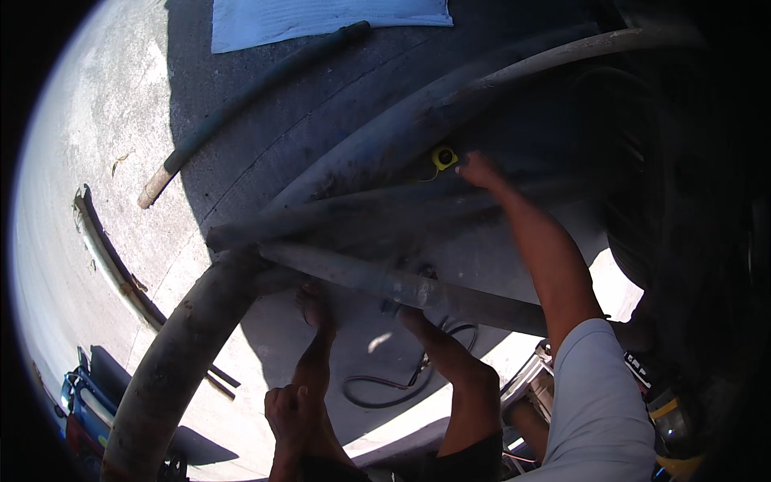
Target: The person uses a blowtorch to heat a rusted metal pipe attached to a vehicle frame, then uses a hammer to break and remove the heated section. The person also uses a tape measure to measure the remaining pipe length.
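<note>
At the end of my outstretched right arm, my right hand [482, 170] is closed at the edge of a yellow tape measure [444, 157] with a dark round centre. A short yellow strip curves down from its case. Shadow hides just how the fingers meet it. Beneath and around it run long, dirty metal pipes, among them a pale one [345, 181] and a straight one [450, 297] crossing nearer to me. My left hand [287, 411] is held low by my left leg, fingers curled in, and nothing shows in it.
A thick pipe [181, 353] bends toward me at the left. A dark pipe [257, 100] and a thin rusty one [112, 269] lie on the concrete. My bare feet stand near a black hose [401, 406]. A white sheet [329, 20] lies at the far side; blue equipment [84, 402] stands at left.
</note>
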Tool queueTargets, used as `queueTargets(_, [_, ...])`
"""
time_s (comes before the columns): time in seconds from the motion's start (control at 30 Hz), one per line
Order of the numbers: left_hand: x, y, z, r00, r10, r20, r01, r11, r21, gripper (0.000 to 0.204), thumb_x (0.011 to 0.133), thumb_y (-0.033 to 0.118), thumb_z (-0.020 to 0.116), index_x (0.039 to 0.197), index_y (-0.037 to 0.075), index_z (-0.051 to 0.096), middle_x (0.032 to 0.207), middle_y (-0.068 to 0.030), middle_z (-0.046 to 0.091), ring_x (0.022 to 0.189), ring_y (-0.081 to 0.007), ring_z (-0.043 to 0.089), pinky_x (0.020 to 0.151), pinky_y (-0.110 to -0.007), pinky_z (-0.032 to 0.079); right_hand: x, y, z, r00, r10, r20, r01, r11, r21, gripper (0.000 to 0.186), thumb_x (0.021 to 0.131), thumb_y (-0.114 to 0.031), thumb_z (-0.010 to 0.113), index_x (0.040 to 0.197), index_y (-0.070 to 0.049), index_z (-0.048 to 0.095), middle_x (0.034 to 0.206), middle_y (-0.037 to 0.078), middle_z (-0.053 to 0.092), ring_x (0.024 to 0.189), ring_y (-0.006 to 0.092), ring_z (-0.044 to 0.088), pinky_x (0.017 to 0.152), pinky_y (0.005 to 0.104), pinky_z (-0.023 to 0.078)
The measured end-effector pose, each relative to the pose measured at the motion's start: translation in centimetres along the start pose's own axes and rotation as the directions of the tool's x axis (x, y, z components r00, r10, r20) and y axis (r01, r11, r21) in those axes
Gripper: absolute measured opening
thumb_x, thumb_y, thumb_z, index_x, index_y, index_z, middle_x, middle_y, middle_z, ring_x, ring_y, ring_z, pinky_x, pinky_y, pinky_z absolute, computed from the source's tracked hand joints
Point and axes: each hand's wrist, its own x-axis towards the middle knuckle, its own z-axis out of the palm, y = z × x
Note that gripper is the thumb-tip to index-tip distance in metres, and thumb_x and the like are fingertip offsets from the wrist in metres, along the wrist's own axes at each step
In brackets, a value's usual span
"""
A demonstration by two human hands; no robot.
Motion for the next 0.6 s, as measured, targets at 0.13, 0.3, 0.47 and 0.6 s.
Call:
queueTargets(0.13, [-0.8,1.1,1.7,0.99,-0.024,-0.141,0.019,0.999,-0.039,0.016,0.09,0.019,0.078,0.092,0.003,0.074,0.086,-0.0167,0.067,0.086,-0.0387,0.064,0.076,-0.052,0.053,6.9,2.8,3.1,0.999,0.036,0.002,-0.035,0.994,-0.099,0.062,0.088,-0.046,0.084,0.133,-0.006,0.073,0.142,0.02,0.07,0.133,0.0403,0.066,0.11,0.0537,0.053])
queueTargets(0.3, [-0.8,2.5,2.1,0.996,-0.068,-0.063,0.075,0.99,0.115,0.033,0.101,0.039,0.072,0.106,0.007,0.078,0.099,-0.0199,0.074,0.096,-0.0437,0.068,0.087,-0.056,0.054,13.9,5.0,7.3,0.984,0.018,0.179,0.009,0.989,-0.15,0.079,0.081,-0.056,0.089,0.141,-0.008,0.07,0.144,0.019,0.07,0.135,0.0395,0.065,0.112,0.0542,0.052])
queueTargets(0.47, [0.1,3.3,2.6,0.997,0.03,-0.075,-0.019,0.99,0.142,0.029,0.101,0.032,0.073,0.109,0.005,0.078,0.098,-0.0187,0.074,0.094,-0.0431,0.068,0.085,-0.055,0.054,19.0,5.7,13.1,0.948,0.047,0.316,0.017,0.98,-0.197,0.107,0.074,-0.07,0.088,0.159,-0.015,0.055,0.161,0.014,0.057,0.15,0.035,0.052,0.121,0.0598,0.042])
queueTargets(0.6, [1.2,3.2,2.8,1.0,-0.023,0.0,0.023,0.983,0.184,0.029,0.101,0.032,0.074,0.111,0.005,0.078,0.1,-0.0193,0.074,0.096,-0.043,0.068,0.086,-0.055,0.054,21.4,5.4,17.4,0.971,0.145,0.19,-0.088,0.956,-0.279,0.113,0.077,-0.075,0.083,0.167,-0.019,0.045,0.171,0.01,0.046,0.157,0.0324,0.044,0.124,0.0626,0.038])
